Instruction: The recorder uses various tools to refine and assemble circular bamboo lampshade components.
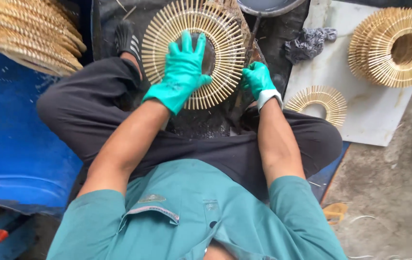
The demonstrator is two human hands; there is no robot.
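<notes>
A round ring of radiating bamboo sticks point(225, 53) lies on a dark work surface between my knees. My left hand point(183, 70), in a green glove, lies flat with fingers spread over the ring's centre and lower left. My right hand point(258, 79), also in a green glove, is closed at the ring's right edge, against a dark narrow tool or bar point(248, 48); what it grips is partly hidden.
A stack of finished bamboo rings point(32, 33) rests on a blue drum at the top left. Another stack point(396, 45) and a half ring point(317, 100) lie on a white board at the right. A grey rag point(309, 42) and a metal bowl rim point(268, 7) are at the top.
</notes>
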